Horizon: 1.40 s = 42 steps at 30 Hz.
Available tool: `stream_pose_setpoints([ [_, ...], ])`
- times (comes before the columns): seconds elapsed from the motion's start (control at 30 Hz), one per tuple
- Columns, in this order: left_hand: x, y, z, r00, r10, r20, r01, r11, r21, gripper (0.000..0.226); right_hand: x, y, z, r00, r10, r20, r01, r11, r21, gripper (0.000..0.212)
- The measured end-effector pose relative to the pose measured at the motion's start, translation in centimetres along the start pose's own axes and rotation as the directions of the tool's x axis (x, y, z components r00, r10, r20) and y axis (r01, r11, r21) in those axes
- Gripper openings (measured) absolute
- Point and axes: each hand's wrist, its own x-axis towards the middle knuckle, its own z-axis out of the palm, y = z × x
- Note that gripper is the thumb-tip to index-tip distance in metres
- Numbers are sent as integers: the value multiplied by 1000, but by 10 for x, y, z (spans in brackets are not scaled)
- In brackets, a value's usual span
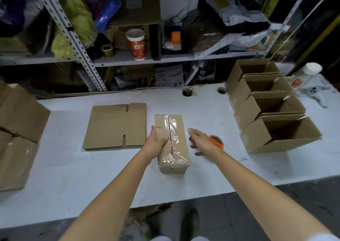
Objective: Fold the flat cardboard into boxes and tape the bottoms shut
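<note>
A folded cardboard box [177,141] lies bottom-up in the middle of the white table [73,176], with clear tape running along its centre seam. My left hand [157,141] grips its left side, thumb on top. My right hand [201,142] hovers just right of the box, fingers spread, holding nothing. Partly hidden behind that hand, a tape roll with an orange dispenser [217,142] rests on the table. A flat cardboard blank [116,126] lies to the left of the box.
Several finished open boxes [272,100] stand in a row at the right. More cardboard [16,130] is stacked at the left edge. A plastic bottle [305,76] sits at the far right. Cluttered metal shelves with a red paper cup [137,44] stand behind the table.
</note>
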Motion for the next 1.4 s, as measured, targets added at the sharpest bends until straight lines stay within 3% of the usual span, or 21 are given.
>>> stream_pose_setpoints([
  [0.07, 0, 0, 0, 1000, 3, -3, -3, 1000, 10, 92, 14, 20, -18, 981, -60, -183, -1, 949, -315, 60],
  [0.13, 4, -3, -1, 1000, 5, 7, -5, 1000, 2, 92, 27, 39, -30, 965, -110, -238, -62, 787, -613, 64],
  [0.23, 7, -6, -3, 1000, 20, 12, -20, 1000, 13, 93, 42, 57, -26, 977, -116, -178, -52, 682, -730, 74],
  [0.5, -1, 4, -4, 999, 37, -17, -34, 988, 148, 97, 51, 62, -21, 961, -174, -215, -18, 737, -676, 55],
  [0.7, -16, 55, -17, 961, 275, -39, -243, 899, 365, 77, 8, 10, -62, 922, -315, -225, 158, 838, -523, 61],
  [0.77, -15, 77, -16, 949, 314, 18, -299, 884, 359, 78, -9, -17, -69, 914, -368, -169, 259, 852, -455, 55],
  [0.93, -26, 121, -8, 928, 295, 228, -346, 910, 230, 108, -48, -83, -67, 884, -457, 100, 459, 807, -370, 51],
  [1.0, -25, 127, -12, 922, 305, 238, -357, 907, 222, 88, -54, -99, -67, 866, -483, 129, 491, 770, -407, 52],
  [1.1, -28, 132, -12, 905, 377, 196, -419, 868, 266, 34, -57, -111, -67, 854, -510, 100, 494, 735, -464, 46],
  [1.13, -29, 132, -10, 903, 396, 168, -429, 858, 283, 28, -57, -112, -66, 855, -511, 87, 486, 732, -477, 44],
  [1.27, -29, 131, -11, 906, 415, 85, -420, 857, 299, 37, -54, -112, -57, 857, -508, 83, 459, 681, -570, 68],
  [1.4, -29, 126, -28, 957, 267, 115, -275, 959, 65, 41, -55, -115, -58, 839, -517, 169, 511, 641, -572, 66],
])
